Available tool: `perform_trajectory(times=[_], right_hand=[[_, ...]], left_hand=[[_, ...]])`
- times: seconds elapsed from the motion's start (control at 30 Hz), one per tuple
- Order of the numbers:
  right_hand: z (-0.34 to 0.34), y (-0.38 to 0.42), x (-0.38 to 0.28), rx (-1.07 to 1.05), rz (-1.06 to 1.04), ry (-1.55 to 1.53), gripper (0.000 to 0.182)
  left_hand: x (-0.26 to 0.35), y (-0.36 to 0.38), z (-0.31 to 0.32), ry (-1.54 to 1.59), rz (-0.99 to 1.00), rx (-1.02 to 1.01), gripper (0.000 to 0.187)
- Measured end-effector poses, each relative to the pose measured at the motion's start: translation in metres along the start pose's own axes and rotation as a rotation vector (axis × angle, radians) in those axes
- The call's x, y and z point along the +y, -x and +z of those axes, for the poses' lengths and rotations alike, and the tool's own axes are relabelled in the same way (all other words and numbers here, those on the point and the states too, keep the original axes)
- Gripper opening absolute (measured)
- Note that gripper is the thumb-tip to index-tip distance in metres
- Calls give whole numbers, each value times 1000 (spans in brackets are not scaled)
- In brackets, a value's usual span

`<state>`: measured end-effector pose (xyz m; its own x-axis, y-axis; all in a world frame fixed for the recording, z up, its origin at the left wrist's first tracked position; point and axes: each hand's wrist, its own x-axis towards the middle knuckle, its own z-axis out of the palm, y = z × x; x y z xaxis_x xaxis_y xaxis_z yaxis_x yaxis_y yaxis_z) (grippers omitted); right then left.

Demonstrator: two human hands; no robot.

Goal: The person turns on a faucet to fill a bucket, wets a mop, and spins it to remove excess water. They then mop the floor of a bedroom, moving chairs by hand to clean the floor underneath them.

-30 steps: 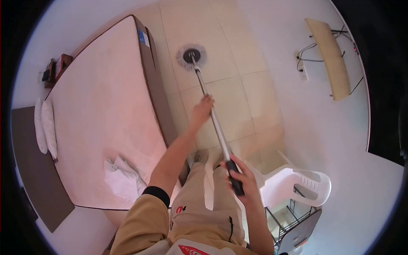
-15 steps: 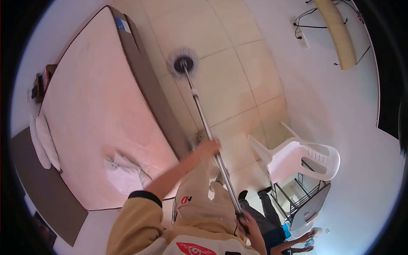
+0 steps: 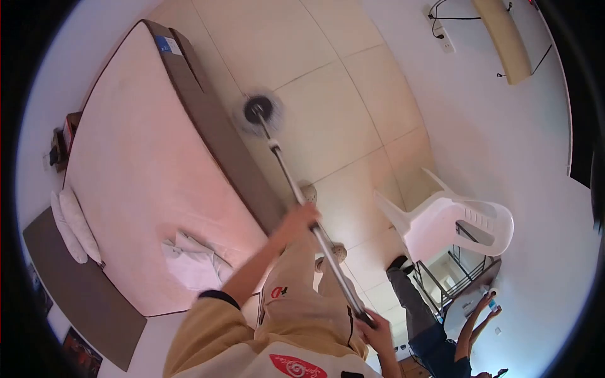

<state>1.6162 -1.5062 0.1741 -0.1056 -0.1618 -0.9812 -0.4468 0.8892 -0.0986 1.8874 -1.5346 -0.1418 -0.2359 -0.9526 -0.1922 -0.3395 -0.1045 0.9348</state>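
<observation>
A spin mop [image 3: 287, 173] with a long metal handle runs diagonally from my body out over the tiled floor. Its round dark head [image 3: 258, 109] with blurred pale strands rests on the tiles beside the bed. My left hand [image 3: 301, 220] is wrapped round the middle of the handle. Lower down, my right hand [image 3: 375, 329] grips the dark end of the handle near my waist. Both sets of fingers are closed on the mop.
A bed with a bare pinkish mattress [image 3: 145, 145] lines the left, with crumpled cloth [image 3: 194, 261] on it. A white plastic chair [image 3: 435, 230] stands at right. Behind it, another person [image 3: 435, 340] holds a small bottle near a table [image 3: 469, 296].
The mop head has moved left and slightly nearer, closer to the bed. My view has shifted a little. The other person has moved to the right, and a leg now reaches beside the chair.
</observation>
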Motion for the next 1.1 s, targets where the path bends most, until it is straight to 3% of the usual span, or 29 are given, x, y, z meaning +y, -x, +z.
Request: perform_trajectory(times=[0.03,0.07,0.13,0.17,0.27,0.3,0.33,0.37,0.4,0.43,0.5,0.6,0.63,0.67,0.7,0.73,0.77,0.8,0.83,0.87,0.9,0.93,0.97,1.03,1.07,1.1], right_hand=[[27,-31,-9,-63,-118,-77,39],[53,-62,-15,-46,-237,10,38],[91,-76,-58,-135,-199,-158,38],[85,-77,-48,-138,-199,-161,38],[30,-47,25,-74,-147,-106,40],[7,-23,52,-28,-146,-70,41],[-19,9,78,28,50,-107,39],[-43,46,90,41,168,-96,41],[-49,79,86,145,100,-20,18],[-75,98,139,161,135,-49,34],[-86,132,142,221,191,-16,33],[-76,118,97,142,69,10,34],[-70,100,106,178,57,29,35],[-58,80,91,138,27,39,36],[-40,55,66,102,-2,49,36],[-15,21,55,73,-32,-84,38],[12,-10,19,30,-87,-124,33],[36,-50,-5,-38,-195,-191,31],[61,-80,-53,-68,-286,-77,31],[84,-119,-87,-164,-406,-114,39],[102,-139,-139,-237,-427,-82,49],[124,-177,-162,-307,-582,-191,53],[140,-184,-200,-301,-529,-240,52],[148,-195,-241,-277,-570,-221,49],[145,-206,-230,-247,-555,-233,49],[144,-218,-215,-132,-703,-208,48]], left_hand=[[-25,-14,-37,-270,37,33,15],[-35,-22,-71,-336,-117,20,18],[-43,-38,-118,-641,-146,79,20],[-44,-35,-110,-645,-147,76,20],[-27,-6,-22,-491,-68,-121,15],[-30,12,34,-432,-62,-194,18],[-17,31,99,342,-641,-43,18],[19,40,124,-180,65,-306,19],[46,61,171,-345,34,-280,20],[83,68,183,-344,137,-174,18],[119,66,190,-161,89,-406,16],[128,43,133,-280,71,-371,16],[90,42,145,-278,94,-267,15],[76,27,109,-173,188,-137,14],[49,7,84,-318,64,-256,15],[22,-17,60,98,-806,-161,18],[-111,-21,80,-44,-560,-279,21],[-30,-69,-53,-525,-59,-404,28],[-70,-83,-82,-722,-155,-235,33],[-140,-92,-101,-855,-120,158,43],[-142,-135,-145,-899,-495,176,53],[-160,-160,-177,-1072,-497,351,62],[-109,-182,-213,-1073,-576,296,66],[-99,-215,-251,-1133,-454,181,66],[-96,-222,-242,-1115,-433,159,66],[-93,-228,-237,-1134,-414,-5,66]])
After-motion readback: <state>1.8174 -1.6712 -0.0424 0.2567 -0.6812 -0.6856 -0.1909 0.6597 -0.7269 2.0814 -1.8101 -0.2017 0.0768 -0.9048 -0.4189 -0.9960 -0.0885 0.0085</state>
